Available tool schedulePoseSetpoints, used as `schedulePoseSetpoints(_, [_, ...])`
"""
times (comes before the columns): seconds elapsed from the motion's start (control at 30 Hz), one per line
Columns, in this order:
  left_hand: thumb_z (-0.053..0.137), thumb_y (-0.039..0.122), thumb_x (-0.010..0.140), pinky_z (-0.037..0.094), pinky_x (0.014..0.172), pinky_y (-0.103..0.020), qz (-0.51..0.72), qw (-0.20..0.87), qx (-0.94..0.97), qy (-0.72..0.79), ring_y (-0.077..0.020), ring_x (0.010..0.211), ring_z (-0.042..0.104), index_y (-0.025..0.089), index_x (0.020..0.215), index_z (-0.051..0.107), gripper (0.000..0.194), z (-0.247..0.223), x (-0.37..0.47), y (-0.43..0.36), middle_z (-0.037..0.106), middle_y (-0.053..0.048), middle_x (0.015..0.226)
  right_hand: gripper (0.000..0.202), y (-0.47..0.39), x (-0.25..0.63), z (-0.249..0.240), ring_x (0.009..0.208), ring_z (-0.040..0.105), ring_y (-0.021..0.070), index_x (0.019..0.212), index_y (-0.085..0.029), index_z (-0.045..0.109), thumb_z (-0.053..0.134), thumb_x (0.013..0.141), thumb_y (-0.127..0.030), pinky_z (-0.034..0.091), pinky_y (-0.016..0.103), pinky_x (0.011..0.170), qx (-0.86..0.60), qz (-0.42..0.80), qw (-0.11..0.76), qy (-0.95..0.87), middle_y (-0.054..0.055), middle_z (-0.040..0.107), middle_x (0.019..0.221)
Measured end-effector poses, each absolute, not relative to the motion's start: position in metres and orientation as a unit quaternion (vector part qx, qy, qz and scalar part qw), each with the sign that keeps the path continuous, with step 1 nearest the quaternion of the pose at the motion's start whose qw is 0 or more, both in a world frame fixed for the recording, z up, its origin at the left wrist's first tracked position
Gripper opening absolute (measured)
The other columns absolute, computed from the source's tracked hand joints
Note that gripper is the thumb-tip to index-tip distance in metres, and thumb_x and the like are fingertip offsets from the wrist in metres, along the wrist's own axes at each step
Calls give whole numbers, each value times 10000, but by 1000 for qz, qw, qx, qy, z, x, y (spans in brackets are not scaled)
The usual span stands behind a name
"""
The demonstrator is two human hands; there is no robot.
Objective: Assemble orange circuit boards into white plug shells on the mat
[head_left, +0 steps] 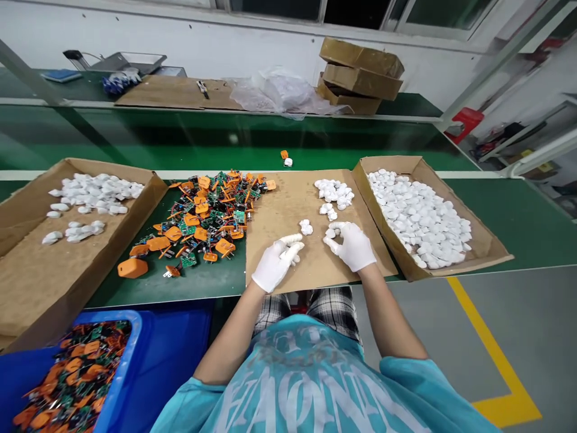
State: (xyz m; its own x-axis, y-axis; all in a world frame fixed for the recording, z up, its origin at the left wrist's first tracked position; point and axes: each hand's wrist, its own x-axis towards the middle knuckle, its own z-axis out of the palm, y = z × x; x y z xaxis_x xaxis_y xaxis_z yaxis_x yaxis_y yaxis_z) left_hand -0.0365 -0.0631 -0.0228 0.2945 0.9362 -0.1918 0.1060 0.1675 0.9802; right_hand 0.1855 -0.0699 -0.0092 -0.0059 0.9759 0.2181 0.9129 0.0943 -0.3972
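Observation:
Both my hands wear white gloves above a brown cardboard sheet [282,204]. My left hand [277,263] is closed with its fingers curled; something white shows under the thumb, too small and too like the glove to name. Just beyond its fingertips lies a little cluster of white plastic pieces [306,227]. My right hand [354,246] pinches at a small white plastic piece [332,233] between thumb and fingers, close to the sheet. Farther back sit a few more white pieces [329,211] and a larger heap of white pieces [334,192].
At right stands a cardboard tray [489,255] full of white pieces; another cardboard tray [27,264] at left holds fewer. Orange plugs with green circuit boards [202,210] are piled between. A blue bin [135,337] below left holds more. Stacked boxes [360,75] stand behind.

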Motion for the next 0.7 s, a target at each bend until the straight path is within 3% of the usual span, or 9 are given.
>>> schedulePoseSetpoints(0.17, [580,468,786,433,569,-242,320,545,602,489,-96,546,536,142,1048,658,425,-17,-30,-66,699,-41,838,251,-81,163,-20,838,652,201,1090,-228,627,585,842,-238,545,348,781,-550,102,367,-743,60,675,925])
schedulePoseSetpoints(0.33, [647,500,725,407,584,-233,309,512,629,497,-107,574,542,164,748,637,336,-10,-22,-67,640,4,655,299,-91,145,-14,931,656,204,1139,-233,627,557,848,-219,559,343,796,-460,81,396,-791,81,670,1039])
schedulePoseSetpoints(0.53, [641,579,710,346,433,-197,315,670,530,413,-55,420,470,144,768,620,439,-6,-24,-73,641,-5,615,220,-97,143,-10,978,673,190,1063,-261,676,620,850,-263,552,335,887,-452,213,474,-725,48,705,1067])
schedulePoseSetpoints(0.7, [663,654,664,349,404,-189,293,715,509,379,-63,413,511,131,748,606,533,-5,-29,-76,679,-43,635,229,-105,139,-8,940,690,205,964,-250,695,702,789,-397,576,328,833,-433,400,546,-595,52,714,1025])
